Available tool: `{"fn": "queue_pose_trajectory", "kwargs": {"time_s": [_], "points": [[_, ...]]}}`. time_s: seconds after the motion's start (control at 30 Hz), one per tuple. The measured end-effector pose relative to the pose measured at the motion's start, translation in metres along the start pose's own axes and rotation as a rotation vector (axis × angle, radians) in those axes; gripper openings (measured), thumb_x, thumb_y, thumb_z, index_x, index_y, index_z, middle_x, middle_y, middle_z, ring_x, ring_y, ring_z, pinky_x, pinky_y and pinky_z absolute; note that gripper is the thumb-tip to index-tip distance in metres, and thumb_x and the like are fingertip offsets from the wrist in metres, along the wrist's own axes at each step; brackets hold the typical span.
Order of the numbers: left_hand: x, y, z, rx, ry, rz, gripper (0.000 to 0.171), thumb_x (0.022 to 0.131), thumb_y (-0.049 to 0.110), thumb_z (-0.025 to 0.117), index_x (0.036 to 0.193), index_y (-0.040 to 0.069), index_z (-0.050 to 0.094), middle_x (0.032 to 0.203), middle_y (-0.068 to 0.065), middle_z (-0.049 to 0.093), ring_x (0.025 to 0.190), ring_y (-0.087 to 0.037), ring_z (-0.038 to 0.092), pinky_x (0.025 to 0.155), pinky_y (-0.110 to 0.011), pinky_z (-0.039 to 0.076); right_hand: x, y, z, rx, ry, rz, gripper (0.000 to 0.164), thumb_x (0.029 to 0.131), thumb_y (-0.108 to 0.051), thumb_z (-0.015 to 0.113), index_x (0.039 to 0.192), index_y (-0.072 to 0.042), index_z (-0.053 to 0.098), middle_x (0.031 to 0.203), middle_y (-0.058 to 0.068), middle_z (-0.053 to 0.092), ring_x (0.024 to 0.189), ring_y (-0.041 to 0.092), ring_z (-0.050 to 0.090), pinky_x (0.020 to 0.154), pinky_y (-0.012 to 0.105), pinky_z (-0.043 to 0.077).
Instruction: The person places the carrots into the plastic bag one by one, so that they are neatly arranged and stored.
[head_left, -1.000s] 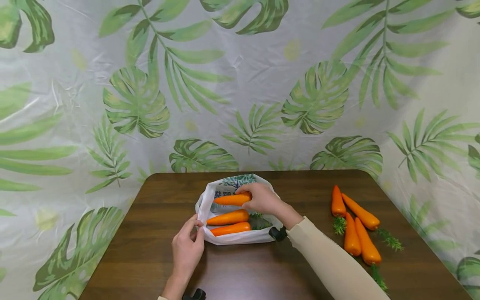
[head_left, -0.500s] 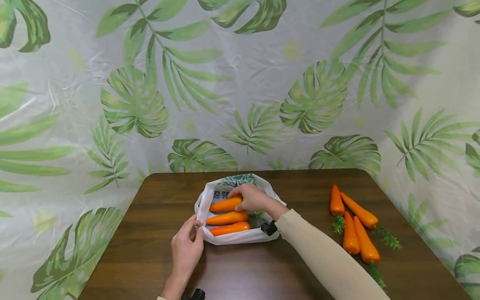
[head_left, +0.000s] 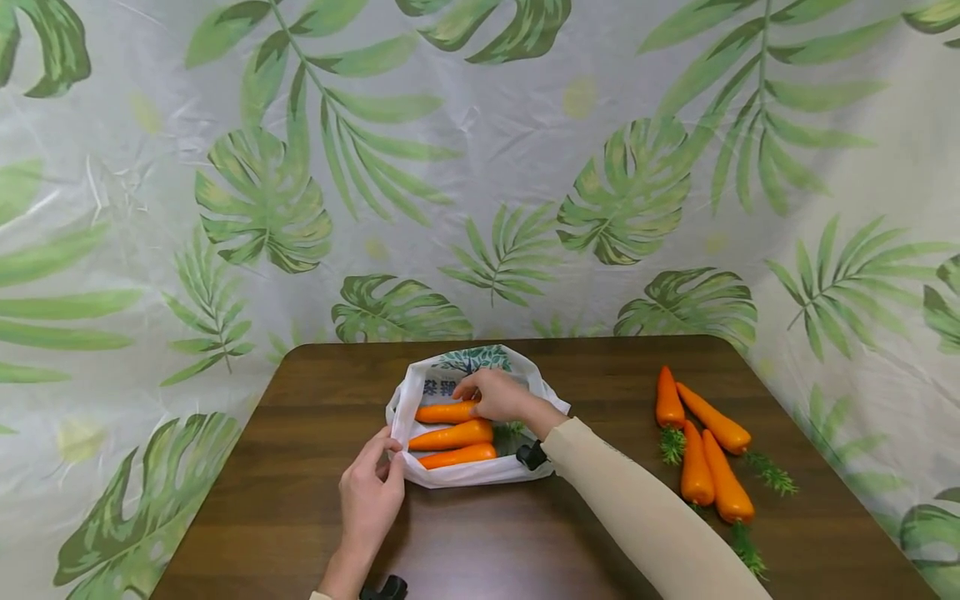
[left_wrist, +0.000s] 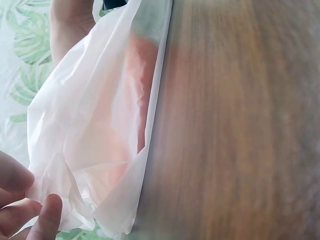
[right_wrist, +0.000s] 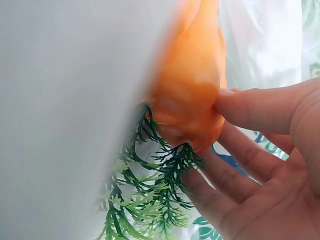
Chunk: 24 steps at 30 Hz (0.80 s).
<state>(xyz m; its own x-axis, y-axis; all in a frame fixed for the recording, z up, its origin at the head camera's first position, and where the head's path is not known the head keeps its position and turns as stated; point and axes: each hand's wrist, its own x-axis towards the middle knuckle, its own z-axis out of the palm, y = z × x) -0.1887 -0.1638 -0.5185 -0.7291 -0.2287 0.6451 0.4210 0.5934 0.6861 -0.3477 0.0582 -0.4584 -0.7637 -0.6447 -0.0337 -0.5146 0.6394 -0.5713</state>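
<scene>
A white plastic bag point(head_left: 487, 477) lies with its mouth spread on the brown table, tree and lettering prints showing inside. My left hand point(head_left: 369, 492) pinches its left rim; the left wrist view shows thin film point(left_wrist: 75, 130) between thumb and fingers. Inside the bag, my right hand point(head_left: 504, 396) holds the blunt end of the rearmost carrot point(head_left: 442, 412). Two more carrots lie in front of it, a middle carrot point(head_left: 452, 435) and a front carrot point(head_left: 459, 456). In the right wrist view, the thumb touches the orange carrot point(right_wrist: 207, 80), above green leafy tops point(right_wrist: 165, 190).
Several carrots with green tops lie on the right of the table, among them an upper carrot point(head_left: 669, 400) and a lower carrot point(head_left: 727, 483). Behind the table point(head_left: 330, 392) hangs a leaf-patterned sheet point(head_left: 517, 167).
My right hand has lowered the rear carrot leftward into the bag, beside the other two. My left hand has kept its pinch on the rim.
</scene>
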Motion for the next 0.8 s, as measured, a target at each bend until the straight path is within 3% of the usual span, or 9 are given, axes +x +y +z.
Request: {"fn": "queue_pose_trajectory", "kwargs": {"time_s": [0.17,0.4,0.67,0.8], "points": [[0.0,0.001,0.001,-0.002,0.002,-0.001,0.016,0.082,-0.007,0.071,0.088,0.007,0.068,0.123,-0.01,0.07,0.106,-0.03,0.069,0.07,-0.037,0.061,-0.003,-0.001,0.0,0.0,-0.004,0.017,0.034,0.088,-0.003,0.073,0.122,-0.01,0.073,0.114,0.002,0.072,0.108,0.023,0.063,0.091,0.036,0.055],[-0.001,0.001,0.001,-0.003,0.003,-0.006,0.016,0.082,-0.008,0.071,0.088,0.007,0.068,0.123,-0.009,0.07,0.106,-0.029,0.069,0.071,-0.039,0.061,-0.005,0.0,-0.001,0.027,0.014,0.01,0.033,0.089,-0.006,0.076,0.122,-0.009,0.073,0.118,0.01,0.07,0.111,0.029,0.062,0.091,0.04,0.055],[-0.002,0.001,0.0,-0.012,0.002,-0.009,0.017,0.082,-0.008,0.071,0.088,0.007,0.068,0.123,-0.011,0.07,0.107,-0.031,0.068,0.07,-0.041,0.061,-0.011,-0.008,-0.016,0.037,0.02,0.019,0.036,0.09,-0.007,0.073,0.127,-0.008,0.069,0.124,0.015,0.067,0.116,0.033,0.06,0.095,0.045,0.052],[-0.002,0.001,-0.001,-0.007,0.002,-0.008,0.017,0.082,-0.008,0.071,0.087,0.007,0.068,0.124,-0.011,0.069,0.107,-0.03,0.068,0.071,-0.042,0.061,-0.014,-0.011,-0.022,0.025,0.034,0.027,0.035,0.091,-0.009,0.073,0.127,-0.013,0.069,0.122,0.008,0.068,0.117,0.031,0.06,0.095,0.043,0.053]]}}
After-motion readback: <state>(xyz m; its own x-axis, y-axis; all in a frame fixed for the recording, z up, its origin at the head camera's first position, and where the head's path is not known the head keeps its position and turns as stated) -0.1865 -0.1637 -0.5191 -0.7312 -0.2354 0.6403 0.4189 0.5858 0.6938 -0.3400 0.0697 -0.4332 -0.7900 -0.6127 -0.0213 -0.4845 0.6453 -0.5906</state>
